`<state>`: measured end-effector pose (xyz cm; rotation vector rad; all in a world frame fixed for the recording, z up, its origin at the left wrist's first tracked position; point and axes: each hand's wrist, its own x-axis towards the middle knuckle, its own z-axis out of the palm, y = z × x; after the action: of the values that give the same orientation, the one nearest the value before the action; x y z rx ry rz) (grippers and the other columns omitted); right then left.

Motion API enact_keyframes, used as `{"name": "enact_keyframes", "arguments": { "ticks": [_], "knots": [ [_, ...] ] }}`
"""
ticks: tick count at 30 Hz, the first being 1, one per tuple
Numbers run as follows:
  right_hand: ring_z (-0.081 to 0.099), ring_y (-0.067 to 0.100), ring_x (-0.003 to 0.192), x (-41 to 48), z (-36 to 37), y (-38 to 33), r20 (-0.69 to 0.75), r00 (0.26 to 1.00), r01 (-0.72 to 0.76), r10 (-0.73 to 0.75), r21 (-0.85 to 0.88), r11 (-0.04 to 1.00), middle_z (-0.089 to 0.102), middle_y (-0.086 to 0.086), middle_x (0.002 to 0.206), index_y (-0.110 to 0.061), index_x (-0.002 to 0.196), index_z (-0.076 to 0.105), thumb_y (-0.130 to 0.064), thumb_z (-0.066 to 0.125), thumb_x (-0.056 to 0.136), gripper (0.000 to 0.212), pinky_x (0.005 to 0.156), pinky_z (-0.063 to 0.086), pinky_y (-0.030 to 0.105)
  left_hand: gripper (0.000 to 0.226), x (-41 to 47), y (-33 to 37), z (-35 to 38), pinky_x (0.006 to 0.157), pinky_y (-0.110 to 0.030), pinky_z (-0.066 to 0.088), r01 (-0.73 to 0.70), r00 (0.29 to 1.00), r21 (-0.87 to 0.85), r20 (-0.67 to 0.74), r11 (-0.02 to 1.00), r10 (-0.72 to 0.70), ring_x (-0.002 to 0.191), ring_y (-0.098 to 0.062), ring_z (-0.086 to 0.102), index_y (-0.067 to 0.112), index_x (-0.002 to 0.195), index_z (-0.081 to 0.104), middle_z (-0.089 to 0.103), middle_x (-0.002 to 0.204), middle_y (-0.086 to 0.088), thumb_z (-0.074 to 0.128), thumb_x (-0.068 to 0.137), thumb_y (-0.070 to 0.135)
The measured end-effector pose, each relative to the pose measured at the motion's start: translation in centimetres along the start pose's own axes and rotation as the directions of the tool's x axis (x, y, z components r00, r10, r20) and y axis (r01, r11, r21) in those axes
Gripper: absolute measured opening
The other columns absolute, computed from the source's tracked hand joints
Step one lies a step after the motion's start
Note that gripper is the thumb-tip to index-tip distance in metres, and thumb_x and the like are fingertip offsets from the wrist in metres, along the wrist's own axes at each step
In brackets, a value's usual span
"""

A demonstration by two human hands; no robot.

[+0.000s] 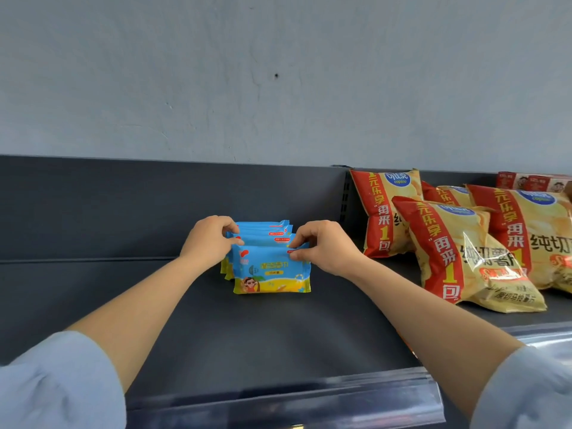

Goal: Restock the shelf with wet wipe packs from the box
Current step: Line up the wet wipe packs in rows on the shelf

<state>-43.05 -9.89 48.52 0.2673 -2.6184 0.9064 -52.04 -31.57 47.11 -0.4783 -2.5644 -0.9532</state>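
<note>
A row of wet wipe packs (272,270) stands upright on the shelf (278,329), left of the chip bags (458,252). The left hand (210,239) and right hand (318,246) pinch their top corners. They look light, soft and slick, so holding them by the edges suits.

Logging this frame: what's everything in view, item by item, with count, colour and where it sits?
wet wipe packs: at least four, exact count unclear, blue and yellow, standing in a row at the shelf's centre
chip bags: four, yellow with red bands, piled on the shelf at right
red packets: a few, partly hidden, behind the chip bags at far right
shelf: one, dark grey
price rail: one, clear plastic, along the shelf's front edge
wall: pale grey-blue, above the shelf
left hand: fingers grip the row's top left
right hand: fingers pinch the front pack's top right
sleeves: two, light blue, bottom corners
</note>
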Motion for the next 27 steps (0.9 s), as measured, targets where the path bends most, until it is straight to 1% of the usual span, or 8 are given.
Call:
{"name": "enact_keyframes", "arguments": {
  "ticks": [3, 6, 10, 14, 16, 20, 24, 27],
  "knots": [
    [0.061, 0.008, 0.091, 0.3, 0.3, -0.1, 0.001, 1.0, 0.0, 0.0, -0.013, 1.0, 0.063, -0.01, 0.094, -0.019, 0.079, 0.068, -0.018, 0.078, 0.079, 0.01, 0.069, 0.052, 0.02, 0.015, 0.0, -0.3, -0.4, 0.072, -0.024, 0.045, -0.033, 0.999, -0.003, 0.021, 0.999, 0.033, 0.093, -0.012, 0.055, 0.021, 0.099, 0.065, 0.057, 0.103, 0.005, 0.069, 0.086, 0.014],
    [0.062, 0.011, 0.094, 0.6, 0.7, -0.3, -0.008, 1.0, -0.001, 0.001, -0.022, 1.0, 0.065, -0.007, 0.097, -0.021, 0.08, 0.067, -0.018, 0.078, 0.079, 0.011, 0.076, 0.055, 0.024, 0.021, -0.2, -0.6, -1.1, 0.074, -0.024, 0.046, -0.067, 0.997, 0.037, 0.027, 0.997, 0.067, 0.091, -0.012, 0.056, 0.021, 0.105, 0.065, 0.058, 0.104, 0.004, 0.062, 0.089, 0.007],
    [0.062, 0.01, 0.094, 1.2, 1.6, -0.8, -0.028, 1.0, -0.006, 0.005, -0.031, 1.0, 0.065, -0.006, 0.099, -0.018, 0.087, 0.07, -0.02, 0.077, 0.08, 0.01, 0.076, 0.055, 0.023, 0.039, -1.1, -0.6, -2.7, 0.079, -0.031, 0.052, -0.143, 0.988, 0.243, 0.088, 0.96, 0.125, 0.099, -0.013, 0.054, 0.024, 0.117, 0.061, 0.054, 0.113, 0.005, 0.052, 0.087, -0.001],
    [0.057, 0.006, 0.087, 1.6, 2.4, -1.4, -0.072, 0.997, 0.003, -0.008, -0.071, 0.997, 0.06, -0.011, 0.089, -0.015, 0.092, 0.071, -0.022, 0.076, 0.081, 0.015, 0.075, 0.05, 0.021, 0.052, -2.2, -0.4, -4.1, 0.071, -0.028, 0.049, -0.252, 0.953, 0.388, 0.258, 0.887, 0.158, 0.104, -0.01, 0.048, 0.028, 0.131, 0.048, 0.048, 0.115, 0.01, 0.06, 0.082, 0.015],
    [0.057, 0.008, 0.084, 1.7, 2.8, -1.7, -0.099, 0.995, 0.001, -0.011, -0.098, 0.995, 0.059, -0.01, 0.088, -0.015, 0.092, 0.069, -0.023, 0.075, 0.082, 0.014, 0.073, 0.049, 0.021, 0.058, -2.7, -0.2, -4.3, 0.071, -0.025, 0.043, -0.303, 0.939, 0.445, 0.29, 0.843, 0.184, 0.11, -0.01, 0.046, 0.029, 0.136, 0.042, 0.047, 0.119, 0.01, 0.063, 0.082, 0.027],
    [0.058, 0.01, 0.086, 1.9, 3.5, -1.8, -0.137, 0.99, 0.016, -0.04, -0.173, 0.985, 0.06, -0.008, 0.09, -0.017, 0.09, 0.068, -0.027, 0.073, 0.083, 0.013, 0.071, 0.048, 0.021, 0.063, -3.3, -0.3, -3.9, 0.074, -0.024, 0.045, -0.319, 0.945, 0.518, 0.238, 0.794, 0.224, 0.107, -0.008, 0.049, 0.028, 0.137, 0.041, 0.05, 0.117, 0.009, 0.067, 0.082, 0.044],
    [0.055, 0.01, 0.093, 1.7, 3.3, -1.6, -0.129, 0.987, 0.057, -0.097, -0.288, 0.956, 0.056, -0.01, 0.095, -0.02, 0.1, 0.068, -0.03, 0.073, 0.082, 0.021, 0.076, 0.049, 0.025, 0.053, -3.3, -0.2, -3.3, 0.071, -0.023, 0.046, -0.284, 0.959, 0.549, 0.166, 0.786, 0.23, 0.102, -0.008, 0.053, 0.024, 0.134, 0.047, 0.054, 0.113, 0.008, 0.065, 0.087, 0.041],
    [0.046, 0.007, 0.093, 1.4, 3.3, -1.5, -0.142, 0.981, 0.069, -0.133, -0.384, 0.921, 0.053, -0.009, 0.1, -0.022, 0.106, 0.068, -0.031, 0.073, 0.082, 0.026, 0.071, 0.044, 0.025, 0.048, -3.2, -0.2, -2.9, 0.071, -0.024, 0.047, -0.264, 0.964, 0.57, 0.138, 0.778, 0.227, 0.1, -0.009, 0.054, 0.023, 0.131, 0.05, 0.054, 0.11, 0.008, 0.063, 0.088, 0.04]
  ]
}}
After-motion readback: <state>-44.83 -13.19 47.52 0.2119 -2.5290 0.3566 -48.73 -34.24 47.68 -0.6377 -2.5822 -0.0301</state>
